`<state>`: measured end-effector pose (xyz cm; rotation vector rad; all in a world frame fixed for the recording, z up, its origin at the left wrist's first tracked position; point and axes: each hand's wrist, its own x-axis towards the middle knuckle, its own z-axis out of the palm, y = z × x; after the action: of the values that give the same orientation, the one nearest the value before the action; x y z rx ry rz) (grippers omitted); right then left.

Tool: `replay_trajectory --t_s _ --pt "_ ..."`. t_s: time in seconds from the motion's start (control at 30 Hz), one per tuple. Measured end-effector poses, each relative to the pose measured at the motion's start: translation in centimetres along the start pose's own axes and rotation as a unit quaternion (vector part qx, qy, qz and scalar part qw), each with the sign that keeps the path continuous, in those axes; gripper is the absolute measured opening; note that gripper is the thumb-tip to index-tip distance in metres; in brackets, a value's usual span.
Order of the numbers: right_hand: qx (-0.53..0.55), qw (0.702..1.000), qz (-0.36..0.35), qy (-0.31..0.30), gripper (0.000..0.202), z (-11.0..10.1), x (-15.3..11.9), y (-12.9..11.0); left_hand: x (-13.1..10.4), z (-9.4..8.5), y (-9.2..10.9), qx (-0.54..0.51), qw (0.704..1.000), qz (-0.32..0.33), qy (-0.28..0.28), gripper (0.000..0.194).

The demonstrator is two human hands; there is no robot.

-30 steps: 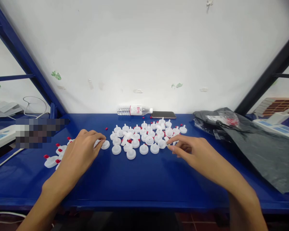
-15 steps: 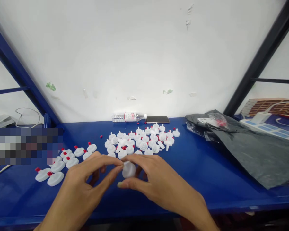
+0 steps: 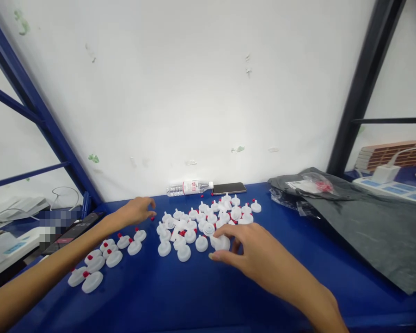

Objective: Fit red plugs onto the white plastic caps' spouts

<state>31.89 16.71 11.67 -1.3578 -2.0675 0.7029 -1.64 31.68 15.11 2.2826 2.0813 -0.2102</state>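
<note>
My left hand (image 3: pixel 137 211) is stretched out over the blue table, its fingers curved and apart just above a small red cap (image 3: pixel 152 218). Between the thumb and fingers of my right hand (image 3: pixel 242 243) is a white nozzle lid (image 3: pixel 221 243), at the front right of a pile of similar white lids (image 3: pixel 190 237). Small red caps lie among the pile. To the left stand several white lids with red caps on their tips (image 3: pixel 92 281).
Behind the pile lie a clear bottle (image 3: pixel 190 187) and a phone (image 3: pixel 229 188). A grey plastic bag (image 3: pixel 360 226) covers the right side. Power strips sit at the far left and far right (image 3: pixel 395 188).
My left hand has left the white lid and reached forward and left to the red cap. My right hand has shifted right with the lid. The camera view has turned and tilted.
</note>
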Motion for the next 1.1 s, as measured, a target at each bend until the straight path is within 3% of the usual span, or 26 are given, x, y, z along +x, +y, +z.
replay_trajectory --t_s 0.13,0.27,0.4,0.5,0.57,0.63,0.73,0.83,0.93,1.1 --pt "-0.006 1.000 0.001 0.015 0.036 -0.4 0.0 0.8 1.5 1.4 -0.2 -0.011 0.999 -0.026 -0.045 0.035" --pt "-0.018 0.999 0.007 0.029 0.041 -0.7 -0.1 1.4 1.8 2.4 0.2 -0.034 0.998 -0.040 -0.027 0.036" --pt "-0.026 0.999 0.014 0.031 0.041 -0.8 -0.1 1.5 0.4 1.2 1.1 -0.078 0.996 -0.033 0.032 0.034" --pt "-0.024 0.999 0.016 0.036 0.043 -0.6 0.1 1.4 -2.7 -0.6 2.6 -0.156 0.984 0.003 0.082 0.027" --pt "-0.018 0.999 0.010 0.034 0.043 -0.2 0.2 1.1 -5.7 -1.1 4.4 -0.243 0.962 0.047 0.115 0.028" --pt "0.003 1.000 -0.007 0.028 0.040 0.2 0.4 0.6 -8.8 -0.5 6.8 -0.336 0.927 0.090 0.139 0.039" --pt "0.051 0.998 -0.038 0.016 0.029 0.8 0.3 -0.4 -12.2 1.8 10.7 -0.437 0.878 0.131 0.145 0.040" --pt "0.063 0.996 -0.059 0.001 0.020 1.0 0.1 -1.0 -13.6 3.9 13.3 -0.517 0.833 0.148 0.129 0.032" --pt "0.058 0.996 -0.066 -0.009 0.017 1.1 -0.1 -0.9 -13.6 4.7 13.8 -0.570 0.799 0.148 0.126 0.026" --pt "0.053 0.997 -0.050 -0.028 0.013 1.9 0.5 -1.1 -13.4 5.9 13.0 -0.611 0.769 0.133 0.132 0.020"
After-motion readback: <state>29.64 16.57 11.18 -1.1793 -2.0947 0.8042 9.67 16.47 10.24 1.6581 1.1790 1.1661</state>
